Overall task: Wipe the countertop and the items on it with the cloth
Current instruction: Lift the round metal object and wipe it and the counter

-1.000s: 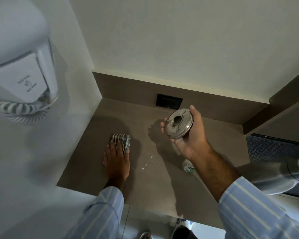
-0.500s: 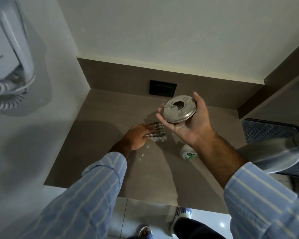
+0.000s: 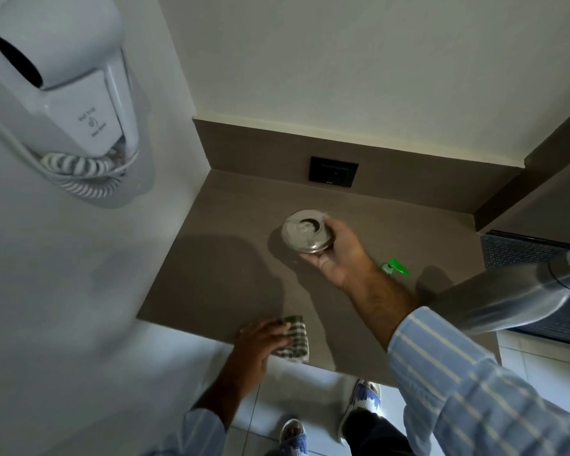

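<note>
- Head view, lower centre: left hand point(image 3: 260, 343) lies pressed on the checked cloth point(image 3: 293, 340) at the near edge of the brown table point(image 3: 218, 258); fingers partly blurred.
- Right hand point(image 3: 339, 255) is clamped around a round metal container point(image 3: 305, 230) at frame centre; whether it touches the table cannot be told.
- Green spray nozzle point(image 3: 396, 267) peeks out behind the right wrist, its bottle hidden.
- Steel object point(image 3: 507, 294) at right edge is cut off.

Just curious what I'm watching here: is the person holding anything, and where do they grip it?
The right hand grips the round metal lid by its rim. The left hand presses the checked cloth at the countertop edge.
</note>
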